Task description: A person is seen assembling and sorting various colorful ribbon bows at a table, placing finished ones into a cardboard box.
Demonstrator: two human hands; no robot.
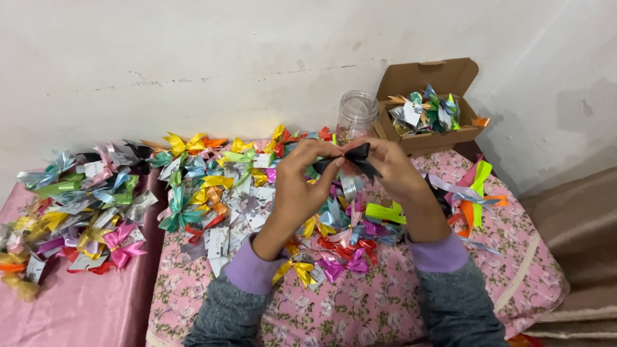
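Observation:
Both of my hands are raised over the middle of a pink floral cushion (385,308) and pinch a small black ribbon bow (353,158) between them. My left hand (301,182) holds its left side with thumb and forefinger. My right hand (392,168) grips the right side, the bow's tails hanging below the fingers. Grey sleeves with purple cuffs cover both wrists. Under my hands lies a heap of coloured ribbon bows (347,241).
More ribbon bows on white cards (212,186) spread across the cushion and onto a pink satin surface (77,302) at left. A clear jar (357,113) and an open cardboard box (427,106) of bows stand against the white wall. Loose ribbon strips (472,193) lie at right.

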